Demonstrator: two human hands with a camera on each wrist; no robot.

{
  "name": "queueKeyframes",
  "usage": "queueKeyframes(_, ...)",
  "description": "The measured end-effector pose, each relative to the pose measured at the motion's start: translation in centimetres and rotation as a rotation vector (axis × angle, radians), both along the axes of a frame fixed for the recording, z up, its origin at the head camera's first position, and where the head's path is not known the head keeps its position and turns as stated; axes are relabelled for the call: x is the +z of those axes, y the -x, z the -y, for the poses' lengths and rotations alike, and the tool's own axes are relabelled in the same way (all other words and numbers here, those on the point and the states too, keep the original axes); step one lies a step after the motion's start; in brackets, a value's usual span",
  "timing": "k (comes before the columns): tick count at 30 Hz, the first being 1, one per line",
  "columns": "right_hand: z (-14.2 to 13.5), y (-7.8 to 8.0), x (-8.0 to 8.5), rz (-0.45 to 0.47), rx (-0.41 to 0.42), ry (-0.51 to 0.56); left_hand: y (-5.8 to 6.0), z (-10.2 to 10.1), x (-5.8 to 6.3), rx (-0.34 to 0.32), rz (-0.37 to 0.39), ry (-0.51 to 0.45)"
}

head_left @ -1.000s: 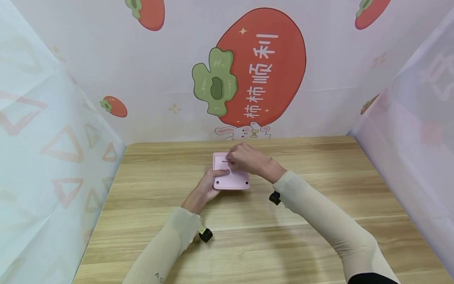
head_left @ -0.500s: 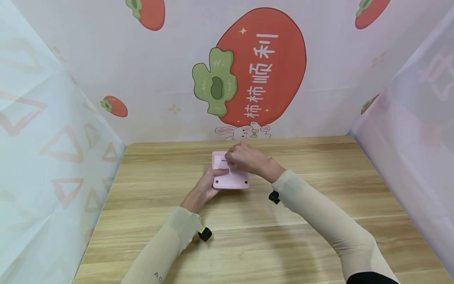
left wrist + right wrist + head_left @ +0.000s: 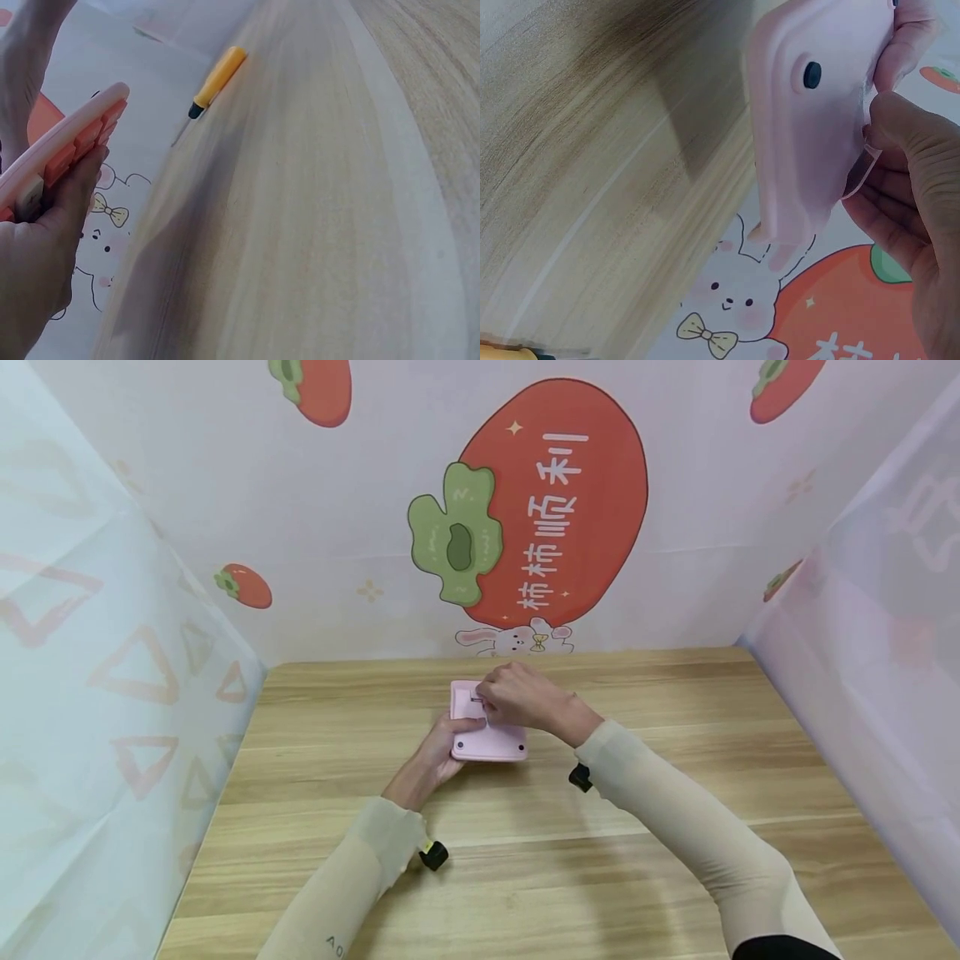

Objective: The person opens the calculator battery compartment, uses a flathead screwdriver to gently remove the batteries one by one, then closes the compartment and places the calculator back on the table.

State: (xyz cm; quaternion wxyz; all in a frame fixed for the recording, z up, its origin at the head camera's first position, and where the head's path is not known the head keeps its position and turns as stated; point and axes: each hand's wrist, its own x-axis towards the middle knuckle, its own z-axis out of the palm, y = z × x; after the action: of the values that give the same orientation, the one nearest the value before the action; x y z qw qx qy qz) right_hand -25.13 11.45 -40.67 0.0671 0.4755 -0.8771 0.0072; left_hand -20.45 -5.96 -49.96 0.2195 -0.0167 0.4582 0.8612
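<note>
A pink calculator (image 3: 491, 744) is held above the table with its back up. My left hand (image 3: 441, 747) grips its left edge, thumb on the back and fingers underneath on the key side. The left wrist view shows its orange-pink keys (image 3: 61, 163). My right hand (image 3: 522, 697) bends over the upper part of the back. In the right wrist view its thumb and fingers pinch a small pink battery cover (image 3: 863, 169), tilted up from the back. A dark slot shows beside these fingers in the head view; the compartment's inside is mostly hidden.
A screwdriver with a yellow handle (image 3: 222, 77) lies on the wooden table (image 3: 510, 877); in the head view it cannot be seen. Behind the table stands a printed backdrop (image 3: 337, 510), with pale sheets (image 3: 112, 710) at both sides.
Both hands and the calculator stay almost in place. The dark slot beside the right fingers looks slightly more distinct now.
</note>
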Motion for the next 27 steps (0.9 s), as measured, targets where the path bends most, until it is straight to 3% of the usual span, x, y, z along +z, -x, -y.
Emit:
queueKeyframes(19, 0.00, 0.02, -0.80, -0.040, -0.016, 0.052, -0.19, 0.35, -0.05, -0.006, 0.006, 0.001)
queueKeyframes(27, -0.13, -0.04, -0.71, 0.002, -0.027, 0.093, -0.25, 0.50, -0.12, -0.006, -0.006, 0.007)
